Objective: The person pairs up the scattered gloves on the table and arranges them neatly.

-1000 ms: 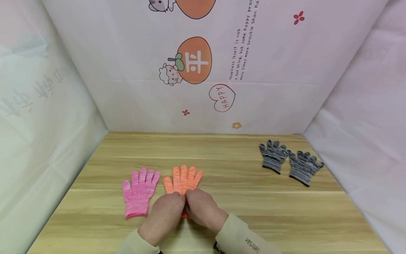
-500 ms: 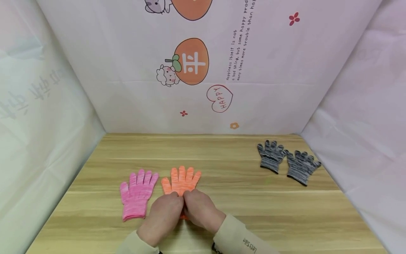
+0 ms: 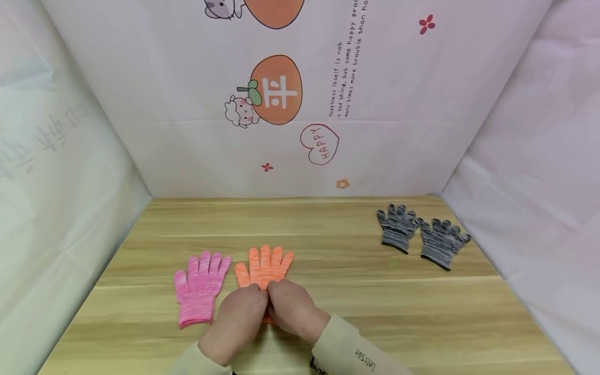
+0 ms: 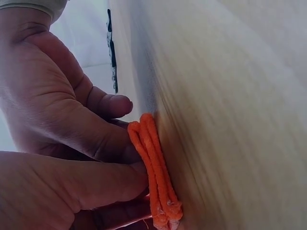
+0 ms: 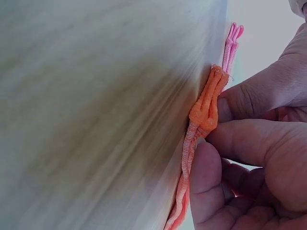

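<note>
An orange knit glove [image 3: 264, 268] lies flat near the front middle of the table, its fingers pointing away. My left hand [image 3: 241, 316] and right hand [image 3: 294, 308] meet over its lower palm and cuff, knuckles touching and fingers curled down. They cover most of the cuff in the head view. Seen end-on from the left wrist, the orange cuff [image 4: 154, 167] shows several stacked layers, with fingertips of both hands pinching at its upper side. From the right wrist, thumbs and fingers close on the same orange cuff [image 5: 207, 103]. To the left lies a pink glove [image 3: 199, 291], flat.
Two grey-and-black knit gloves [image 3: 398, 229] lie side by side at the back right of the wooden table [image 3: 356, 291]. White printed sheeting [image 3: 394, 146] stands as walls at the back and both sides.
The whole head view has shifted slightly to the left. Both hands stay at the orange glove's cuff with almost the same pose, and the gloves keep their places on the table.
</note>
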The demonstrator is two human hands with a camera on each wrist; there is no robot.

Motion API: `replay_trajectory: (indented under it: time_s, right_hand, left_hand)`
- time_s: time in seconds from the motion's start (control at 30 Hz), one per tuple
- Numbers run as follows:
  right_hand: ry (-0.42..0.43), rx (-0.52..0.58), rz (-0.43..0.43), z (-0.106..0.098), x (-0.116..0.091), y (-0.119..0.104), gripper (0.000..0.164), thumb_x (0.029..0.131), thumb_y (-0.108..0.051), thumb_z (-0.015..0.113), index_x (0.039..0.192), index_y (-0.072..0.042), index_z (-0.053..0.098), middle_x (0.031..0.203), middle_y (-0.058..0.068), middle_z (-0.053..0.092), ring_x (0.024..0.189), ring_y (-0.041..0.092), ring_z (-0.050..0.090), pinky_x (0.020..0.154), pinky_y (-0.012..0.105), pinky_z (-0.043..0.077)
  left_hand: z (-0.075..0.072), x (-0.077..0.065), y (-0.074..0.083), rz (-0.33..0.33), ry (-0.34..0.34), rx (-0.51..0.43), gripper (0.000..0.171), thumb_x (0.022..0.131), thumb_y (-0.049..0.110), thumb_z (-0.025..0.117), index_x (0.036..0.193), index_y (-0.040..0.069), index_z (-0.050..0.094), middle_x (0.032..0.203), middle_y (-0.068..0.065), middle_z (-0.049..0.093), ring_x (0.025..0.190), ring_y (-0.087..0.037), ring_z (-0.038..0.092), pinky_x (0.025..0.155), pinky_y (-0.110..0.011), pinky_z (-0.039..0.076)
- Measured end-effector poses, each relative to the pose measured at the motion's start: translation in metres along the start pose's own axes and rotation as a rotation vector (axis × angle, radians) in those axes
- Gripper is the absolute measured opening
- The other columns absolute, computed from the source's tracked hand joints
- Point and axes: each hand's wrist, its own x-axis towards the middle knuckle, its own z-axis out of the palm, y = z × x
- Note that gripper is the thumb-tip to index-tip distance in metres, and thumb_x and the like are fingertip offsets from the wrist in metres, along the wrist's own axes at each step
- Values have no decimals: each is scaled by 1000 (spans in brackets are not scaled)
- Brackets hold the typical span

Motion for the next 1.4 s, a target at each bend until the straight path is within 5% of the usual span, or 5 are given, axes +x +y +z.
replay_trajectory:
  time_s: [0.2, 0.37, 0.6, 0.83, 1.4]
  right_hand:
    - [32, 60, 21, -10, -2, 8, 9, 98, -18, 68, 97, -10, 70, 78, -3, 63, 67, 9, 53, 65, 27, 51]
    - [35, 165, 88, -27, -6, 24, 27, 97, -19, 66, 120, -4, 71, 90, -1, 67, 73, 11, 56, 73, 31, 54]
    - [98, 293, 166, -48, -13, 64, 34, 98, -19, 65, 128, -3, 68, 112, 8, 71, 94, 17, 64, 85, 43, 57]
    - [217, 229, 265, -63, -18, 118, 37, 98, -23, 65, 129, -3, 68, 115, 9, 74, 101, 22, 69, 93, 45, 56]
    - [196, 202, 444, -90, -35, 213, 49, 104, -30, 55, 140, 4, 57, 130, 23, 67, 114, 39, 66, 96, 55, 53]
  left_hand:
    - [1, 0, 1, 3, -12, -15, 16, 87, 4, 73, 77, 13, 65, 71, -1, 55, 60, -17, 54, 53, -35, 48]
    - [0, 0, 0, 18, -5, -38, 17, 86, 1, 72, 76, 13, 63, 71, 1, 52, 62, -16, 51, 54, -33, 45]
    - [1, -1, -2, 62, 42, -21, 17, 82, -3, 70, 74, 11, 63, 70, -1, 53, 62, -17, 50, 56, -33, 45]
    - [2, -2, -2, 51, 20, -43, 15, 82, -4, 70, 78, 9, 67, 71, -1, 53, 63, -17, 50, 58, -34, 47]
    - [1, -3, 4, 14, 11, -66, 13, 82, -4, 70, 79, 8, 67, 73, -2, 56, 64, -17, 52, 58, -33, 49]
